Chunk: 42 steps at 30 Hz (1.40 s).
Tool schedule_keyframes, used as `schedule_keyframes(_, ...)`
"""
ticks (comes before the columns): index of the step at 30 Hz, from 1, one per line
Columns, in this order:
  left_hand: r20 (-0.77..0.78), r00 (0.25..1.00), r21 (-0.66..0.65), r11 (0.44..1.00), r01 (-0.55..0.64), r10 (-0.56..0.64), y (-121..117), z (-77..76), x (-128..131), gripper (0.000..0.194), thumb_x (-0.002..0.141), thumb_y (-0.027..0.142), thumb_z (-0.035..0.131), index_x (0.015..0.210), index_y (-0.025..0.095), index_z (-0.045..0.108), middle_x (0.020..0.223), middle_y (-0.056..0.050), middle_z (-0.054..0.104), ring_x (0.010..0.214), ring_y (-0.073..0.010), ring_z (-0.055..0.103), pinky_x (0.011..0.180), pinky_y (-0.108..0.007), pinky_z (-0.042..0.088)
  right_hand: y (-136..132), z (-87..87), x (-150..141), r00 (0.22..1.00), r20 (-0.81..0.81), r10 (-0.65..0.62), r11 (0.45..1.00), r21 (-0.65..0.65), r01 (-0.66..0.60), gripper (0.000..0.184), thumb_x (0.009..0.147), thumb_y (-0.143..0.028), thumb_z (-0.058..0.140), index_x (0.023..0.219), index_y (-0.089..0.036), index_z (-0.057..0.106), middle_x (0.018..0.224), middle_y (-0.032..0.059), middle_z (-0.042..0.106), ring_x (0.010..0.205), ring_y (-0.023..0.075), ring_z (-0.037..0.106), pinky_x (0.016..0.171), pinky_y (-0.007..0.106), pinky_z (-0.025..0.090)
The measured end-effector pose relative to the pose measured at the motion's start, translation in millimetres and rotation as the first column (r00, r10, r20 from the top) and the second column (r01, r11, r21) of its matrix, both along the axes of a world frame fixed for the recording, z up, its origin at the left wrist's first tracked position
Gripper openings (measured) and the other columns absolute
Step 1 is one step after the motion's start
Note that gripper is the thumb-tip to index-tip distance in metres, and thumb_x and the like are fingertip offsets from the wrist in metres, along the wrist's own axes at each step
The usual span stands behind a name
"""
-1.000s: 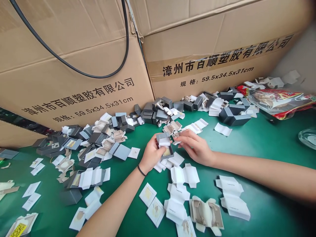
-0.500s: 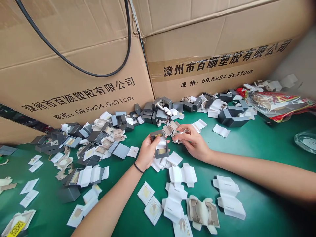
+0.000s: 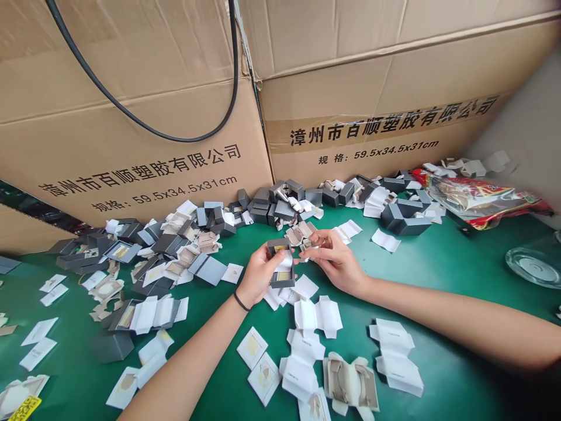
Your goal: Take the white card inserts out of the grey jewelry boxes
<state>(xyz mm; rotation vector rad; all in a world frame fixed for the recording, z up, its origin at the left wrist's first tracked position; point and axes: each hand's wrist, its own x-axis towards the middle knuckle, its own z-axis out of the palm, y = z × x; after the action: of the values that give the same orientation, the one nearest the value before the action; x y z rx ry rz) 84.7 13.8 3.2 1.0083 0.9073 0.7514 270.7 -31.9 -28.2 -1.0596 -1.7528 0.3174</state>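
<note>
My left hand [image 3: 258, 272] is closed around a small dark grey box [image 3: 287, 280], thumb over its open inside. White paper and a yellowish patch show in the box. To its right, my right hand [image 3: 339, 263] has its thumb and fingers pinched together, with a pale bit at the tips too small to make out. Torn beige cardboard pieces [image 3: 300, 231] lie right behind those fingers. Below the hands, unfolded white paper inserts [image 3: 302, 356] lie on the green table [image 3: 210, 362], along with a bent beige insert [image 3: 350, 383].
Two large cartons [image 3: 175, 117] stand along the back, a black cable [image 3: 175, 138] hanging before them. A heap of dark grey boxes and scraps [image 3: 170, 242] runs along their foot. At right are a red-edged plastic bag [image 3: 482, 199] and a clear round container [image 3: 534, 266].
The right hand has come slightly left, closer to the grey box. My left hand keeps its hold on the box, and the whole view has shifted a little.
</note>
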Motion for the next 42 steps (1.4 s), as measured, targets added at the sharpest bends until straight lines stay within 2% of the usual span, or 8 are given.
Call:
schedule_keyframes(7,0.03,0.999,0.014,0.999,0.033,-0.033,1,-4.3,-1,0.03,0.068,0.032,0.071,0.09,0.016,0.058,0.092,-0.007,0.067,0.079,-0.0248,0.068,0.059,-0.033,0.055,1,-3.9,1,0.998,-0.032,-0.048,0.997,-0.063,0.046,0.024,0.09,-0.025,0.047,0.097,-0.03,0.069,0.079,0.0034,0.045,0.074,0.015,0.05,0.064,0.03,0.047)
schedule_keyframes(13,0.081,0.993,-0.019,0.996,0.093,-0.091,1,-4.9,-6,0.03,0.069,0.032,0.07,0.091,0.016,0.059,0.096,-0.009,0.068,0.08,-0.028,0.068,0.055,-0.035,0.056,0,-0.5,0,0.987,-0.155,0.034,0.943,-0.321,-0.083,0.029,0.092,-0.036,0.041,0.099,-0.021,0.065,0.074,0.0026,0.061,0.062,0.0125,0.055,0.058,0.025,0.047)
schedule_keyframes(18,0.077,0.993,-0.011,0.996,0.093,-0.092,1,-4.6,-5,0.031,0.07,0.032,0.069,0.093,0.016,0.057,0.103,-0.011,0.066,0.083,-0.0293,0.068,0.055,-0.036,0.056,0,2.2,0,0.976,-0.217,-0.015,0.924,-0.376,-0.07,0.03,0.089,-0.043,0.045,0.082,-0.018,0.059,0.071,0.0016,0.057,0.058,0.011,0.053,0.054,0.024,0.048)
schedule_keyframes(22,0.047,0.995,-0.01,0.996,0.088,-0.087,1,-4.8,-5,0.03,0.071,0.032,0.068,0.095,0.016,0.057,0.096,-0.01,0.068,0.075,-0.0255,0.068,0.056,-0.034,0.055,1,-3.7,0,0.959,-0.283,0.01,0.903,-0.409,-0.13,0.035,0.087,-0.038,0.051,0.118,-0.023,0.047,0.072,-0.0008,0.056,0.054,0.0107,0.053,0.051,0.025,0.051)
schedule_keyframes(24,0.032,0.995,-0.013,0.996,0.09,-0.09,2,-5.2,-4,0.031,0.071,0.032,0.067,0.096,0.016,0.058,0.091,-0.01,0.069,0.071,-0.0242,0.068,0.057,-0.033,0.054,1,-6.4,0,0.95,-0.31,0.033,0.896,-0.411,-0.166,0.041,0.087,-0.037,0.05,0.126,-0.025,0.041,0.081,0.0011,0.058,0.056,0.0113,0.055,0.051,0.027,0.053)
schedule_keyframes(28,0.007,0.995,0.03,0.994,0.104,-0.104,1,-6.2,-2,0.027,0.073,0.031,0.066,0.096,0.017,0.059,0.085,-0.007,0.07,0.072,-0.0234,0.068,0.061,-0.032,0.053,0,-6.1,-1,0.941,-0.334,0.051,0.908,-0.378,-0.183,0.024,0.087,-0.039,0.049,0.104,-0.021,0.053,0.087,0.0041,0.059,0.07,0.0147,0.061,0.057,0.028,0.056)
schedule_keyframes(34,-0.059,0.997,0.149,0.987,0.063,-0.054,-2,-6.2,1,0.015,0.074,0.027,0.064,0.085,0.018,0.061,0.083,-0.004,0.069,0.067,-0.019,0.067,0.063,-0.028,0.051,0,4.3,0,0.996,-0.092,0.006,0.988,-0.155,-0.02,0.026,0.092,-0.033,0.044,0.081,-0.019,0.062,0.082,0.006,0.063,0.08,0.0171,0.059,0.073,0.032,0.051)
schedule_keyframes(42,-0.091,0.996,0.192,0.981,0.038,-0.021,-4,-8.6,2,0.016,0.078,0.027,0.059,0.09,0.018,0.061,0.084,-0.005,0.069,0.069,-0.0184,0.065,0.067,-0.029,0.05,-3,-2.0,-8,0.968,-0.247,0.038,0.971,-0.218,-0.093,0.02,0.09,-0.032,0.047,0.107,-0.023,0.052,0.087,0.0035,0.056,0.059,0.0113,0.061,0.048,0.024,0.054)
